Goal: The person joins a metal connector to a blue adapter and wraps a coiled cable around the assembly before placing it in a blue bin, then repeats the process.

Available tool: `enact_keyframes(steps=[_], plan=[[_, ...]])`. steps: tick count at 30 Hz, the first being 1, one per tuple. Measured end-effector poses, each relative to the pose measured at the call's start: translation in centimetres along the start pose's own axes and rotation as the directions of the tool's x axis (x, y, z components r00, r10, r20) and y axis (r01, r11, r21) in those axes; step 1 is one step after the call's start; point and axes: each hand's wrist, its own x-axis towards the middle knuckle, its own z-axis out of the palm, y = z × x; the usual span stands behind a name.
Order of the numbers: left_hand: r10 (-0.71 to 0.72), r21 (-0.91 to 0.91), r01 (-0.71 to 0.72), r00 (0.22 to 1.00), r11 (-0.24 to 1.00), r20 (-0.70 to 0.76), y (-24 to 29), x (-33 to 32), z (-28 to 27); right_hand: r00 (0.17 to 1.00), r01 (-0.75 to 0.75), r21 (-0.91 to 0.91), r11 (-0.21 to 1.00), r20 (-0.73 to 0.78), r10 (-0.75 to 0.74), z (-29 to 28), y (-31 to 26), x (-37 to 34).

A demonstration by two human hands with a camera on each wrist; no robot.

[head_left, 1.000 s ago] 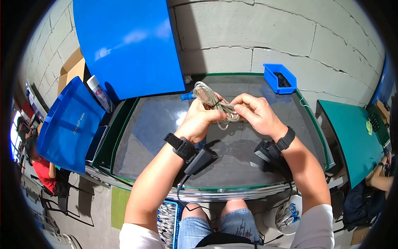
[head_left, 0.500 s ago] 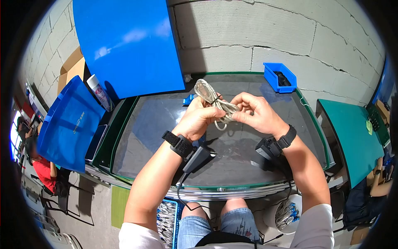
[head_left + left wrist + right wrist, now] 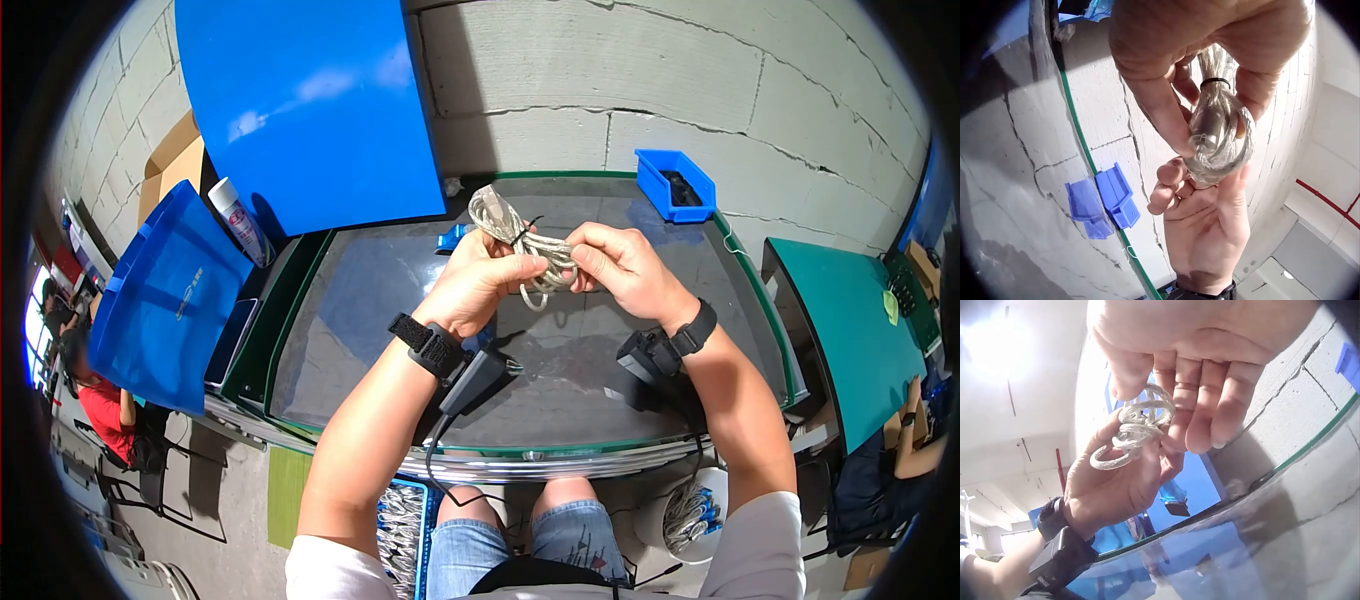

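A coiled, pale braided cable [image 3: 545, 258] is held above the table, bound near its middle by a black tie [image 3: 519, 238]. My left hand [image 3: 470, 285] grips the bundle around that tie, thumb on the near side. At the bundle's right end, my right hand [image 3: 630, 275] pinches the loops between thumb and fingers. The left wrist view shows the tie [image 3: 1215, 82] around the cable [image 3: 1225, 134], with my right hand [image 3: 1207, 225] at the loop ends. Behind my left hand lies a blue connector [image 3: 452, 238], partly hidden.
A blue bin [image 3: 676, 188] with dark items stands at the table's back right. A spray can [image 3: 240, 222] and a blue container [image 3: 170, 300] are at the left. Below the table edge are a tray of cables [image 3: 402, 535] and a white bucket [image 3: 715, 490] with more cables.
My right hand has shifted slightly on the loops at the bundle's right end, and the loops lie differently. The left hand keeps its grip, with the black tie's end now showing above the bundle.
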Motion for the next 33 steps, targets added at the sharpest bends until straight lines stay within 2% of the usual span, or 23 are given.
enact_keyframes(steps=[4, 11, 13, 15, 16, 18, 20, 21, 24, 26, 28, 30, 33], plan=[[0.015, -0.020, -0.014, 1.000, 1.000, 0.009, -0.1, 0.0, 0.1, 1.000, 0.013, -0.048, 0.999, 0.009, -0.013, -0.1, 0.0, 0.1], [0.040, 0.005, -0.040, 0.999, 0.999, 0.001, -0.7, 0.3, -0.6, 0.998, -0.047, 0.029, 0.998, 0.047, 0.046, -0.2, 0.1, 0.1], [-0.030, 0.044, 0.027, 0.998, 0.999, 0.058, -0.4, 0.2, -0.5, 0.996, -0.066, 0.054, 0.996, 0.070, 0.062, -0.5, 0.1, 0.1], [-0.063, 0.077, 0.057, 0.995, 0.995, 0.076, -0.2, -0.1, 0.1, 0.996, -0.044, -0.114, 0.992, 0.077, 0.053, -0.9, 0.1, 0.3], [-0.102, 0.110, 0.092, 0.990, 0.990, 0.093, -0.1, -0.3, 0.5, 0.996, -0.036, -0.121, 0.992, 0.078, 0.046, -0.7, 0.1, 0.4], [-0.151, 0.141, 0.126, 0.971, 0.982, 0.185, 0.0, -0.6, 1.4, 0.998, 0.010, -0.005, 1.000, 0.068, -0.009, -0.1, 0.1, 0.2], [-0.208, 0.293, 0.122, 0.937, 0.948, 0.282, 0.1, -0.8, 1.6, 0.981, -0.030, 0.106, 0.994, 0.194, 0.009, 0.3, 0.4, 0.1], [-0.229, 0.371, 0.098, 0.917, 0.924, 0.327, -0.9, -0.2, 1.0, 0.970, -0.083, 0.092, 0.992, 0.237, 0.059, 0.6, 0.1, -0.1], [-0.215, 0.400, 0.077, 0.926, 0.913, 0.311, -0.7, -0.4, 2.2, 0.949, -0.197, 0.132, 0.971, 0.276, 0.155, 0.8, 0.1, 0.0], [-0.202, 0.428, 0.070, 0.941, 0.901, 0.271, -0.8, -0.4, 2.7, 0.960, -0.188, 0.145, 0.971, 0.238, 0.150, 0.6, -0.6, 0.0], [-0.006, 0.474, -0.128, 0.962, 0.871, 0.272, -0.9, -0.7, 3.5, 0.981, -0.093, 0.132, 0.987, 0.182, 0.068, 0.6, -1.9, -0.2], [-0.071, 0.477, -0.044, 0.973, 0.878, 0.220, -0.2, -1.8, 4.1, 0.989, -0.090, 0.118, 0.989, 0.127, 0.075, 0.4, -3.8, -1.5], [0.022, 0.585, -0.153, 0.974, 0.796, 0.225, -0.2, -3.8, 4.5, 0.999, 0.008, 0.225, 0.974, -0.048, 0.003, 0.0, -5.6, -4.6]])
